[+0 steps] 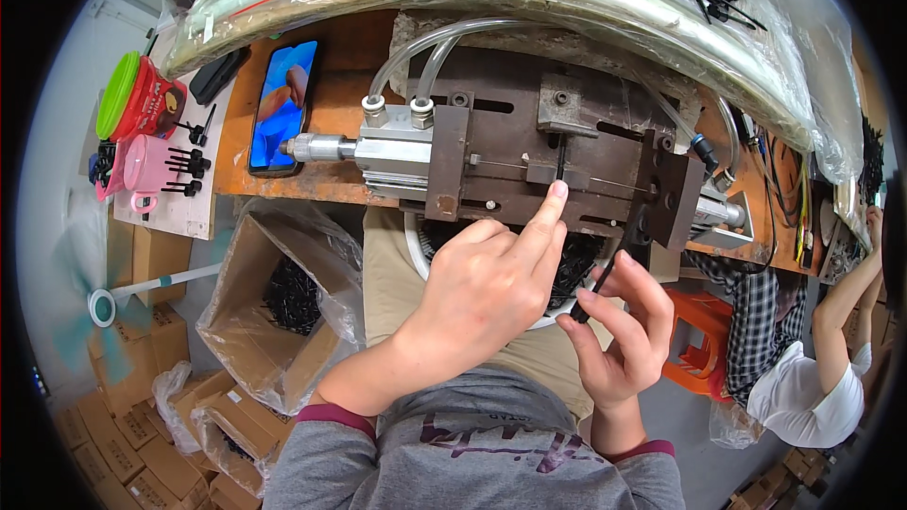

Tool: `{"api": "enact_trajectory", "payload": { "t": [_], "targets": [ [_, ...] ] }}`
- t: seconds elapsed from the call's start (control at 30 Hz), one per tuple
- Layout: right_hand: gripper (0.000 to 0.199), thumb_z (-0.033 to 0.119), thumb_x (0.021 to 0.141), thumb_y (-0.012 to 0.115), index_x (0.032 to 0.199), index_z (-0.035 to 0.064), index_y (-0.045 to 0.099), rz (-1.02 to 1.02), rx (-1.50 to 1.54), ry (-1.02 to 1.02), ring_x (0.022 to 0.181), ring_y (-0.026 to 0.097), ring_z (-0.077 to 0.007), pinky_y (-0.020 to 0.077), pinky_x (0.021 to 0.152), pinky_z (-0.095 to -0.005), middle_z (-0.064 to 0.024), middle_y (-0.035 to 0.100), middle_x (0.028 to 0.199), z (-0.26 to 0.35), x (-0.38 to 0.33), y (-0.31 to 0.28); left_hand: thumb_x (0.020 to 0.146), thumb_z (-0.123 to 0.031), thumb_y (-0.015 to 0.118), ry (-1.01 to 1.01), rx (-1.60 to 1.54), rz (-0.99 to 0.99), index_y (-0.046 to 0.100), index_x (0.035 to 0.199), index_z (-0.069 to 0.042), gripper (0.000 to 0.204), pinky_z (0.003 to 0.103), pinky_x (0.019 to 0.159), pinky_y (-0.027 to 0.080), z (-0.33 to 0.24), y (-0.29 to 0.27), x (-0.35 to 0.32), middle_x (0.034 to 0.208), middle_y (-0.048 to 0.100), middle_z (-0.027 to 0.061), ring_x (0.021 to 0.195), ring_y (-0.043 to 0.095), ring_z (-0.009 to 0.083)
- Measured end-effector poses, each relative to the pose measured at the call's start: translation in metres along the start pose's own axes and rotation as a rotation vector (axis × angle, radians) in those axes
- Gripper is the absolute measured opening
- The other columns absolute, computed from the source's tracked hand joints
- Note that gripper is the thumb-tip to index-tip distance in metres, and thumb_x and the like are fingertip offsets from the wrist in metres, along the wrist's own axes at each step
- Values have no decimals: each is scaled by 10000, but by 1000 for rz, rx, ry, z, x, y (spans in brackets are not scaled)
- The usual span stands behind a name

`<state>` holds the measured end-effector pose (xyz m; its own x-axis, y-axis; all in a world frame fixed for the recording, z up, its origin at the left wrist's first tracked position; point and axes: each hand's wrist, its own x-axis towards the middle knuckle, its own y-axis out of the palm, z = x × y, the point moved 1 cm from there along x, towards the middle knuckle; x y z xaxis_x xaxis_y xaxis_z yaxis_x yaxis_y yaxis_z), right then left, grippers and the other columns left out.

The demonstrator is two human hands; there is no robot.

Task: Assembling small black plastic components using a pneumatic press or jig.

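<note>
One black rod (609,267) pinched by right hand (624,331) at front right corner of fixture (505,76); left hand (491,274), index extended to block (541,174) near front edge, others curled, any grip hidden.

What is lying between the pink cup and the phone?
Small black parts on a white board, then wooden tabletop; the head view shows this.

Fixture's (510,137) dk brown, held part (609,267) blk, cyl (395,153) silver, stool (704,310) orange, plaid cloth (756,321) blk/wht.
</note>
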<state>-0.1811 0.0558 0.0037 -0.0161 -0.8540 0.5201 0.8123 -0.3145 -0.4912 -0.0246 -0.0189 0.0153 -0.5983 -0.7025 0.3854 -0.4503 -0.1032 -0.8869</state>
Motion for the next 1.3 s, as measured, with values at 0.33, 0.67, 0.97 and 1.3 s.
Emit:
{"api": "enact_trajectory", "payload": {
  "t": [0.33,0.67,0.97,1.3],
  "targets": [
    [314,-3,662,828,956,2,718,-19,-117,-61,986,690,-305,590,840,-351,-200,652,1164,-5,7,5,754,-94,726,-1,-55,-39,712,987,-20,246,255,578,485,3,0,0,1260,650,93,605,612,139],
    [263,-4,684,779,921,-8,664,158,-307,-147,731,670,-213,513,626,-275,-171,661,1214,-12,34,19,785,-112,676,91,-435,303,676,958,-8,202,315,659,534,5,-4,-46,1114,678,122,719,676,199],
    [236,50,728,758,929,14,641,283,-600,-187,527,537,-152,449,523,-262,-149,658,1230,0,49,28,787,-123,713,89,-582,51,690,918,-17,171,300,607,517,4,4,-48,931,696,73,670,656,210],
    [216,93,742,745,919,26,640,305,-692,-182,465,513,-134,442,477,-244,-133,654,1245,4,50,29,899,49,522,-133,-1326,-163,649,1151,29,282,325,733,594,-9,-44,-33,957,719,222,823,731,293]
  ]
}}
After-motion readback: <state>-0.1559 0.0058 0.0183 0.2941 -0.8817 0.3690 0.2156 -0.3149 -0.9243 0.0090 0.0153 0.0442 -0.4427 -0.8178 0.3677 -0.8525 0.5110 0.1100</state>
